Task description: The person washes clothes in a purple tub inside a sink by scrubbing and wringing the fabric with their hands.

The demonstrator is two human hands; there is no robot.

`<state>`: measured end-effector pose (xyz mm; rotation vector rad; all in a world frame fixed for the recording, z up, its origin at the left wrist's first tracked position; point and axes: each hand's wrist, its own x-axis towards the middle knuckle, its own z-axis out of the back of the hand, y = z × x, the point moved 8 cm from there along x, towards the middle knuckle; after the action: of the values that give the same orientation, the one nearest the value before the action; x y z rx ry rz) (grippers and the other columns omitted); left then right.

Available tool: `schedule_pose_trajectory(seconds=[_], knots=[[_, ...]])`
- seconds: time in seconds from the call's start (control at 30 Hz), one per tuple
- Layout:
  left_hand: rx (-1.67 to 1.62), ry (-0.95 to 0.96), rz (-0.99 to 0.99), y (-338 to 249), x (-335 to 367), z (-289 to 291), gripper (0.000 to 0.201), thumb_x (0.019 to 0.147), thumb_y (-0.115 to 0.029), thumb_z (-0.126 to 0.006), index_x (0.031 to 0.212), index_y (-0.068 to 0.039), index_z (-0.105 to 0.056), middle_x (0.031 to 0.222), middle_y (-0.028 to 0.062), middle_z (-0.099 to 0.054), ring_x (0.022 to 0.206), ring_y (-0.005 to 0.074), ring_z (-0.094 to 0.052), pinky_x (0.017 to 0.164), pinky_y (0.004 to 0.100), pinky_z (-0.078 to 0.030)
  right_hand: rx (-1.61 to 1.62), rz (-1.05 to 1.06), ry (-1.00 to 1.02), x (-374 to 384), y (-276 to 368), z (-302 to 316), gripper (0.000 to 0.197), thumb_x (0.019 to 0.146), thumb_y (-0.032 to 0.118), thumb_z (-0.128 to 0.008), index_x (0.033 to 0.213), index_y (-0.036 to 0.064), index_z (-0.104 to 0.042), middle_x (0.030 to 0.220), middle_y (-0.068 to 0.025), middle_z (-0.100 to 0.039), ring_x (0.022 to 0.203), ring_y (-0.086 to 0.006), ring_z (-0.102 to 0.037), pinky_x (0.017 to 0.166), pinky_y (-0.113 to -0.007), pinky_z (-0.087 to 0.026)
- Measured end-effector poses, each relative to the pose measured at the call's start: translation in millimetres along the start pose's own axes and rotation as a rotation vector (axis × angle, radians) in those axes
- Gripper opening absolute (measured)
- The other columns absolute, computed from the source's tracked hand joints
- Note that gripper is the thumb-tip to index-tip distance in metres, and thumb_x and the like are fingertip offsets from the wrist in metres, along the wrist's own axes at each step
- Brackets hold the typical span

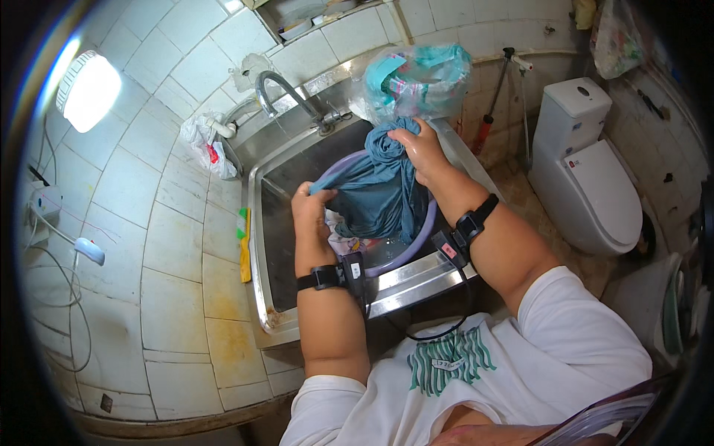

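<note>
A wet blue-grey cloth (383, 193), perhaps a garment, is stretched between my hands above a purple basin (407, 256). My left hand (309, 207) grips its left edge. At the upper right, my right hand (422, 149) is closed on a bunched, twisted part of it. The middle of the cloth hangs down into the basin. Below it, a white cloth with red and yellow patches (343, 241) shows in part in the basin. The basin stands in a steel sink (401, 295), and the cloth hides much of its inside.
A curved faucet (290, 97) rises at the sink's back edge. Plastic bags (420, 78) sit at the back right corner, and a white bag (204, 141) hangs at the left wall. A yellow-handled brush (245, 253) lies along the left rim. A toilet (587, 175) stands to the right.
</note>
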<state>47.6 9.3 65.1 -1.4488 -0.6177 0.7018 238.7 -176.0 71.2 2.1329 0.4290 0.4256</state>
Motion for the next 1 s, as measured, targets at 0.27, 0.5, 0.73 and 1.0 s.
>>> schedule_pose_trajectory(seconds=[0.27,0.5,0.73,1.0], knots=[[-0.052,0.027,-0.095,-10,-5,1,0.024,0.072,0.004,-0.060,0.095,-0.003,-0.062,0.083,0.0053,-0.063,0.073,0.0146,-0.058,0.066,0.0256,-0.045,-0.704,-0.220,0.610,-22,-58,-35,0.044,0.069,0.011,-0.078,0.109,0.0006,-0.064,0.098,-0.0090,-0.066,0.091,-0.0184,-0.062,0.083,-0.032,-0.048],[0.701,0.601,0.295,86,-13,-50,0.022,0.077,-0.003,-0.065,0.098,-0.009,-0.068,0.068,0.0015,-0.058,0.058,0.0125,-0.052,0.050,0.0259,-0.039,-1.281,-0.385,1.300,-67,-116,-26,0.048,0.068,0.018,-0.080,0.114,0.0127,-0.069,0.110,-0.0091,-0.068,0.104,-0.0214,-0.061,0.090,-0.034,-0.045],[0.793,0.813,0.700,174,-10,-29,0.028,0.082,-0.026,-0.069,0.104,-0.010,-0.068,0.090,0.0076,-0.063,0.075,0.0189,-0.055,0.063,0.0343,-0.045,-1.577,-0.500,1.415,-79,-149,-14,0.045,0.080,0.036,-0.069,0.118,0.0118,-0.067,0.118,-0.0068,-0.066,0.111,-0.0210,-0.058,0.094,-0.036,-0.043],[0.906,0.867,0.668,154,-27,-41,0.040,0.081,-0.027,-0.068,0.111,0.000,-0.063,0.110,0.0160,-0.063,0.093,0.0244,-0.059,0.081,0.0385,-0.048,-1.579,-0.727,1.361,-77,-157,9,0.069,0.075,0.050,-0.072,0.119,-0.0019,-0.062,0.125,-0.0166,-0.060,0.107,-0.0301,-0.060,0.090,-0.041,-0.047]])
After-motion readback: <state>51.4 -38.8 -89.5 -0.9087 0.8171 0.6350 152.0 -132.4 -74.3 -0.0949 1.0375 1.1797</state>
